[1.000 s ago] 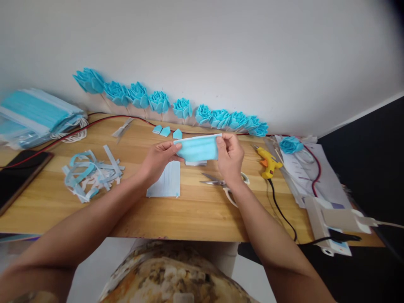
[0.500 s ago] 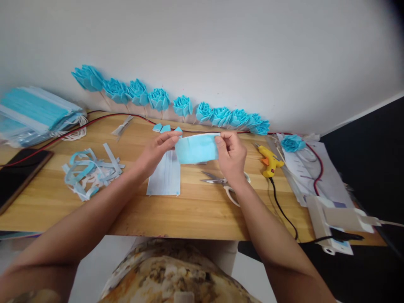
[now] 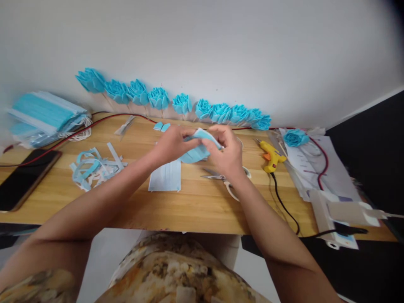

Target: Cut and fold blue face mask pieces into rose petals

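A light blue sheet [image 3: 196, 154] of mask-like fabric is held above the table, its upper edge bent over and showing a white side. My left hand [image 3: 175, 144] grips its left part between thumb and fingers. At the right end, my right hand [image 3: 224, 147] pinches it, fingers curled. Below my left hand lies a flat, pale blue mask piece [image 3: 166, 176]. Scissors [image 3: 227, 184] with white handles rest open under my right wrist. Two small blue cut pieces [image 3: 161, 126] lie behind my left hand.
Blue fabric flowers [image 3: 158, 98] line the wall. Masks [image 3: 47, 111], a phone [image 3: 28, 179] and cut strips [image 3: 94, 168] lie left. At right are a yellow glue gun [image 3: 270, 156], papers [image 3: 336, 168], another flower [image 3: 296, 137] and a power strip [image 3: 322, 210]. A red-black cable runs behind.
The blue sheet was spread flat between both hands; now it is bent over at the top. My hands have moved closer together, and my left hand has shifted right. The view has moved slightly.
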`<state>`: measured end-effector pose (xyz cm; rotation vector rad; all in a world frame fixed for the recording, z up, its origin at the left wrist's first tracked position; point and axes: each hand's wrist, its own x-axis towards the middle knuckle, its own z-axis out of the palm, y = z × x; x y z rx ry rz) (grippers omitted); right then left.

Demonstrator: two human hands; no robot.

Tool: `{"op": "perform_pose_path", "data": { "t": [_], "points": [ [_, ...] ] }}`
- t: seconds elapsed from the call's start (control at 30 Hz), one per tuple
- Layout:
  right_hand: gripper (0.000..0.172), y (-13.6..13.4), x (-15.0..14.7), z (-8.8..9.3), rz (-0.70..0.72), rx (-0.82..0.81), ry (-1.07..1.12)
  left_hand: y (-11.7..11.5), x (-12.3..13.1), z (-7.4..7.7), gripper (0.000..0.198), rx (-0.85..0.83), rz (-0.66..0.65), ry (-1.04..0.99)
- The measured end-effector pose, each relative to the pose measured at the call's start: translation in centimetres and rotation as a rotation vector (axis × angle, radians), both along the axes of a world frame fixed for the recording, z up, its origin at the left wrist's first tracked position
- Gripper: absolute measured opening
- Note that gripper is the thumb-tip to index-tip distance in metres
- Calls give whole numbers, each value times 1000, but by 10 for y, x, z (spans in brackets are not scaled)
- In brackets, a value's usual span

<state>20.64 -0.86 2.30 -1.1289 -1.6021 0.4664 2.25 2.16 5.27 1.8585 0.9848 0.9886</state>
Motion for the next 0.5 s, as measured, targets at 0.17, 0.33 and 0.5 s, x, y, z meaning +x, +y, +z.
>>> {"op": "perform_pose_path", "data": {
  "t": [0.17, 0.33, 0.5],
  "points": [
    [45, 14, -1, -10, 183, -258, 330, 1, 13, -1, 21, -167, 80, -343],
    [30, 17, -4, -22, 149, -406, 332, 2, 24, -2, 29, -155, 107, -481],
    [24, 14, -10, -25, 164, -396, 299, 6, 28, 0, 36, -130, 197, -547]
  ]
}}
